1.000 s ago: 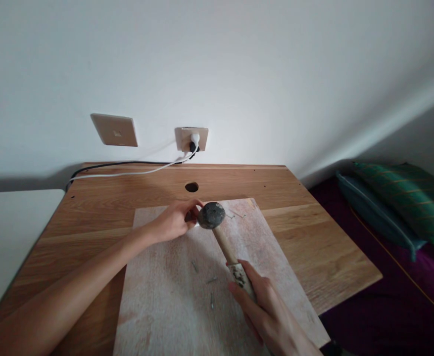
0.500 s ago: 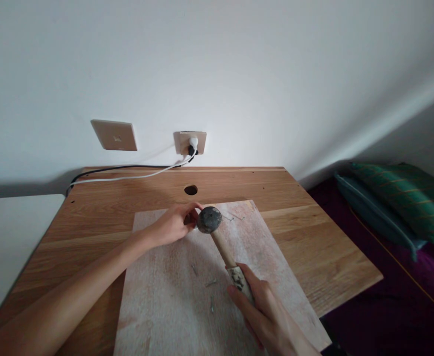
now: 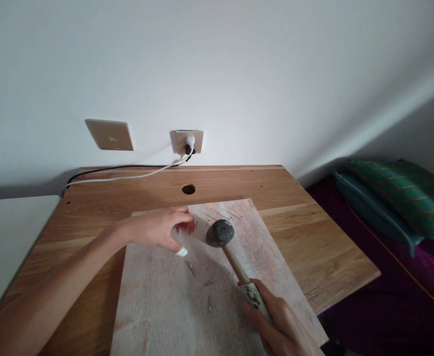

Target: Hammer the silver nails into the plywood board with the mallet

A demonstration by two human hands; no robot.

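Hammer [image 3: 236, 264] over the pale board [image 3: 157, 311], its head left of the handle; touching the board or not, cannot tell. Right hand [image 3: 278, 321] clamped round the handle. Left hand [image 3: 161, 230] near the head, thumb and fingers parted. Three nails [image 3: 209, 282] lie on the board.

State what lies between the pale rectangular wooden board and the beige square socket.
Head view: brown wooden desktop with a dark round hole, thin white cable, thin black cable, and white wall.

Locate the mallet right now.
In the head view, the mallet is right of and below centre, in the right hand, its dark head over the pale board.
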